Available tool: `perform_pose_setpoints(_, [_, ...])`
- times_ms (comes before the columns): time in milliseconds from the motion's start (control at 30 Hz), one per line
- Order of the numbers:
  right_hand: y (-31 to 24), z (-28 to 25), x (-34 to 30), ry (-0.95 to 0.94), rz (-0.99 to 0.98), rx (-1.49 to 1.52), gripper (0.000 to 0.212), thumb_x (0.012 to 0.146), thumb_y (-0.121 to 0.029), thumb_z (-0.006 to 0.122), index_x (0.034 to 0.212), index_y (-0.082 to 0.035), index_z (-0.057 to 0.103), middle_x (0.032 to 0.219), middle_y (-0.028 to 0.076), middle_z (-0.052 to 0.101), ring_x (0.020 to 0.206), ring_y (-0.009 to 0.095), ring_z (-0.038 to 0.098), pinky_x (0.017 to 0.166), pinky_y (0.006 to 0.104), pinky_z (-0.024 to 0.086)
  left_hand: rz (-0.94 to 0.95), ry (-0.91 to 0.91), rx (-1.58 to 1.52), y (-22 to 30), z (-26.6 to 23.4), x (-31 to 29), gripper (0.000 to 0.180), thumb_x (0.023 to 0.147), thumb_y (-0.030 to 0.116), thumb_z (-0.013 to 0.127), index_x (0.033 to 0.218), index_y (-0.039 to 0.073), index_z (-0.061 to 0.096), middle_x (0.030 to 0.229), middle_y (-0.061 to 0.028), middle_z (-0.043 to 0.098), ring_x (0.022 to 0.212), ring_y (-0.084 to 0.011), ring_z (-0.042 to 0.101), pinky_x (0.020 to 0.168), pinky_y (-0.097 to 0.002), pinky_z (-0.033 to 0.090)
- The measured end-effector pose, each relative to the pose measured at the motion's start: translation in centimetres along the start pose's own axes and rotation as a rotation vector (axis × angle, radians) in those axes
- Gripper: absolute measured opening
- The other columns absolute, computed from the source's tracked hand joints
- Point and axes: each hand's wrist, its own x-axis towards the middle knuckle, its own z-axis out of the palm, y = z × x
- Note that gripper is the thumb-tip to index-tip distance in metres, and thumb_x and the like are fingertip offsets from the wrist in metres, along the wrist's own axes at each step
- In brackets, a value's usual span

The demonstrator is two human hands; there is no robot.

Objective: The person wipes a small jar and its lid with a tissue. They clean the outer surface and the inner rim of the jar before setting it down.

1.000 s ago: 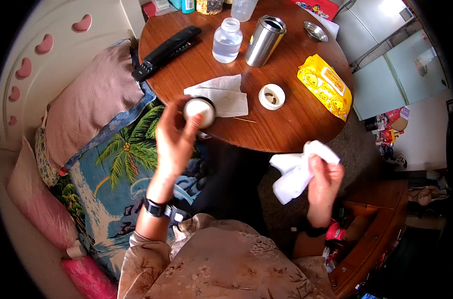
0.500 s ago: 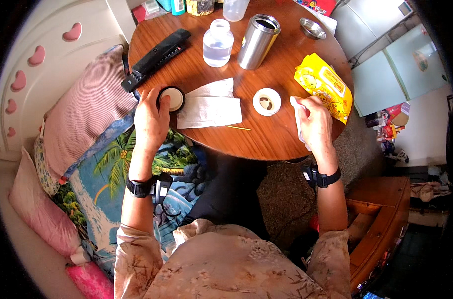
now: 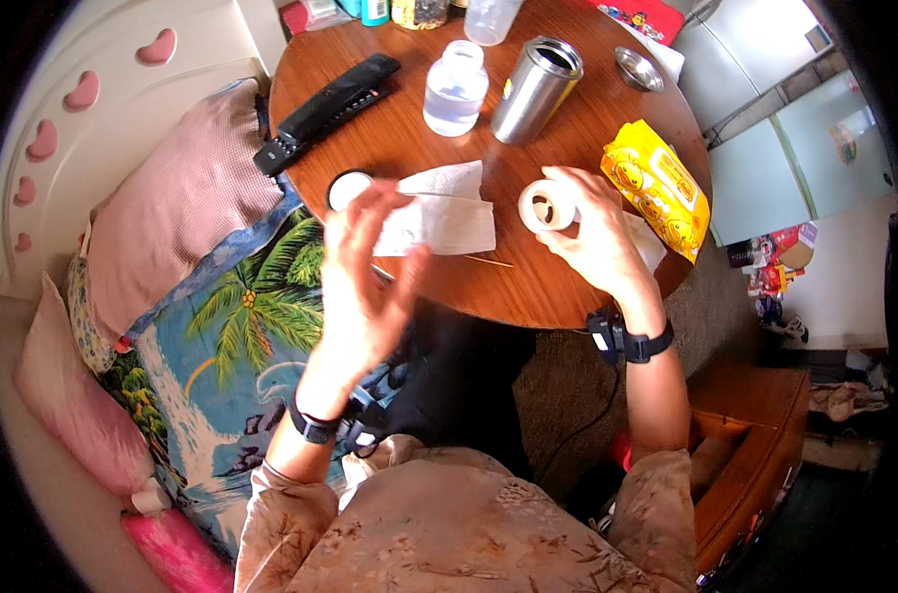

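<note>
My right hand [image 3: 597, 227] has its thumb and fingers around a round white plastic piece [image 3: 528, 203] with dark openings inside, like a bottle stopper. Beside that wrist a crumpled white wipe [image 3: 649, 243] lies on the table. My left hand [image 3: 365, 277] is in the air, slightly blurred, fingers apart and holding nothing. Just beyond its fingertips lies a round black-rimmed lid [image 3: 348, 186] with a white inside. Flat white wipes [image 3: 454, 222] are spread between the two hands, with a thin yellowish stick [image 3: 489, 261] at their near edge.
Farther back on the round wooden table [image 3: 409, 128] stand a steel flask [image 3: 536, 94] without a lid and a clear bottle of liquid [image 3: 456, 94]. A black cordless phone [image 3: 326, 114] lies left, a yellow wipes pack [image 3: 656, 193] right, and a small metal dish [image 3: 639, 69] far right.
My left hand has let go of the black-rimmed lid and lifted toward me. My right hand has left the wipe on the table, moved left and taken hold of the white plastic piece.
</note>
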Motion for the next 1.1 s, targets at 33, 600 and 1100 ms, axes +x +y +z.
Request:
perform_pose_setpoints(33, [-0.4,-0.2,-0.3,-0.003,-0.009,-0.005,0.073,0.074,-0.008,0.079,0.140,-0.007,0.048,0.138,0.016,0.053,0.130,0.032,0.048,0.116,0.0426,0.031,-0.011,-0.033,-0.098,0.6,0.3,-0.6,0.045,0.079,0.003,0.072,0.122,0.002,0.059,0.127,-0.0168,0.056,0.118,-0.0325,0.054,0.102,-0.0424,0.042])
perform_pose_setpoints(600, [-5.2,-2.7,-6.0,0.216,-0.035,0.719,0.073,0.078,-0.015,0.077,0.142,-0.002,0.044,0.147,0.014,0.046,0.138,0.028,0.041,0.112,0.0407,0.033,-0.239,-0.423,-1.350,3.5,2.3,-3.1,0.077,0.089,0.019,0.076,0.150,0.003,0.032,0.144,-0.0069,0.043,0.133,-0.0182,0.042,0.110,-0.0351,0.035])
perform_pose_setpoints(1100, [3.7,1.5,-5.5,0.527,0.290,0.475,0.015,0.089,0.002,0.065,0.104,0.001,0.067,0.094,0.003,0.069,0.083,0.009,0.061,0.074,0.0251,0.050,-0.443,-0.643,-1.760,2.7,0.3,-4.1,0.092,0.084,0.046,0.073,0.149,-0.004,0.031,0.139,-0.0097,0.048,0.127,-0.0191,0.048,0.106,-0.0327,0.038])
